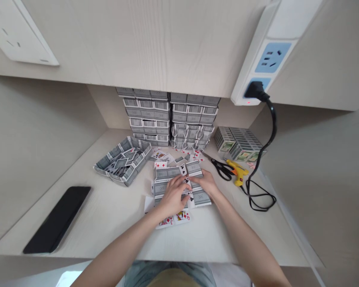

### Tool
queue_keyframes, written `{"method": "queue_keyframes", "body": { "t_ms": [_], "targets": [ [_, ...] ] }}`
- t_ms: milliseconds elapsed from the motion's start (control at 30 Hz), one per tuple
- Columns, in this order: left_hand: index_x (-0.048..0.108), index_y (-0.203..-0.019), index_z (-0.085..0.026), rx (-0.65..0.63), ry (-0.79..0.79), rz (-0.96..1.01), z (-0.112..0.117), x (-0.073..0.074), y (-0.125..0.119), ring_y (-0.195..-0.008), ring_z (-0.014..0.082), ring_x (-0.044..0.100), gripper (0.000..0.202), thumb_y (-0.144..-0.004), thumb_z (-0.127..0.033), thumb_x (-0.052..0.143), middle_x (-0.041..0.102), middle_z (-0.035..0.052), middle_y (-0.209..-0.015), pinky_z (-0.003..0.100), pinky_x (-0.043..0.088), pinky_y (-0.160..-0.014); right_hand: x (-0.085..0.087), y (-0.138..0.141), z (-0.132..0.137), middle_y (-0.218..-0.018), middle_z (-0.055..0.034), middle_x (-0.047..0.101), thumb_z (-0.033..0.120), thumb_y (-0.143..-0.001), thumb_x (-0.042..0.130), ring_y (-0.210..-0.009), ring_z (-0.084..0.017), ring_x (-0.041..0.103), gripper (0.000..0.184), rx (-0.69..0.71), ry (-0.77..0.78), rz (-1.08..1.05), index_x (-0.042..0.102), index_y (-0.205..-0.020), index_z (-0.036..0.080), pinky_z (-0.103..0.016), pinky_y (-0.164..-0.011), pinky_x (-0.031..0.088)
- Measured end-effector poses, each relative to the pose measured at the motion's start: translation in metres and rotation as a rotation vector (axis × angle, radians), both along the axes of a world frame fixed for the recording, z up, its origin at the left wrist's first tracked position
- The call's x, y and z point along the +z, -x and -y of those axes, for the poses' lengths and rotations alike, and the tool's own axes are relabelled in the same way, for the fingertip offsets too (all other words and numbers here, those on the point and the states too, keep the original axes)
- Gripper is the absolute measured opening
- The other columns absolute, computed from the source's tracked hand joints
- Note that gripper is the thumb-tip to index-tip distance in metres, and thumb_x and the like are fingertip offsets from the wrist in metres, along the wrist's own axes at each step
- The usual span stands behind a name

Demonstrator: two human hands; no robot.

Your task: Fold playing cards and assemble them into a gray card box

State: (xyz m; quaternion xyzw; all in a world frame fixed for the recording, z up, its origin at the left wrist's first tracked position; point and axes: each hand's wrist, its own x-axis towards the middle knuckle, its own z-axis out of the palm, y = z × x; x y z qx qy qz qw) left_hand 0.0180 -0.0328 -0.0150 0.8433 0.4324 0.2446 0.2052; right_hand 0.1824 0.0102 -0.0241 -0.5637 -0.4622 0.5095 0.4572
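Note:
A flat patchwork of playing cards (173, 173), mostly grey-patterned backs with a few faces showing, lies on the pale desk (113, 211). My left hand (172, 195) rests on its middle, fingers spread and pressing down on the cards. My right hand (205, 181) lies beside it on the right part of the sheet, fingers flat and touching the left hand's fingertips. Neither hand grips anything. Face cards (176, 218) stick out at the near edge below my left wrist.
A shallow tray made of cards (106, 163) sits to the left, with stacked card trays (167, 117) behind. Packed decks (237, 141), black scissors (223, 167) and a yellow glue gun (238, 172) with black cable lie on the right. A black phone (58, 218) rests at left.

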Motion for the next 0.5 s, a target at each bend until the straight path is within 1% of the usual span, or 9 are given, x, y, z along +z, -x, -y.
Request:
{"method": "queue_keyframes", "body": {
  "t_ms": [133, 300, 500],
  "targets": [
    [0.056, -0.092, -0.024, -0.011, -0.008, 0.006, -0.0005, 0.001, 0.0005, -0.123, 0.0218, 0.03, 0.019, -0.073, -0.02, 0.053, 0.042, 0.0031, -0.127, 0.043, 0.026, -0.1, 0.0004, -0.0009, 0.0006, -0.076, -0.0059, 0.069, 0.027, -0.049, 0.072, -0.067, -0.02, 0.062, 0.032, -0.024, 0.029, 0.03, 0.066, -0.077, 0.012, -0.03, -0.063, 0.047],
    [0.056, -0.091, -0.024, -0.013, -0.011, 0.012, -0.0004, 0.0011, 0.001, -0.123, 0.0222, 0.03, 0.018, -0.073, -0.02, 0.053, 0.041, 0.0033, -0.127, 0.042, 0.026, -0.099, 0.0022, -0.001, 0.0012, -0.075, -0.006, 0.069, 0.028, -0.051, 0.071, -0.066, -0.02, 0.062, 0.031, -0.048, 0.059, 0.044, 0.066, -0.076, 0.012, -0.029, -0.06, 0.047],
    [0.057, -0.09, -0.024, -0.014, 0.006, 0.025, -0.0006, 0.0006, 0.0015, -0.122, 0.0226, 0.031, 0.018, -0.073, -0.018, 0.053, 0.04, 0.0028, -0.128, 0.043, 0.026, -0.099, 0.0055, -0.0006, 0.0025, -0.079, -0.0066, 0.069, 0.032, -0.053, 0.07, -0.069, -0.021, 0.062, 0.033, -0.024, 0.052, -0.007, 0.066, -0.08, 0.013, -0.029, -0.063, 0.047]
  ]
}}
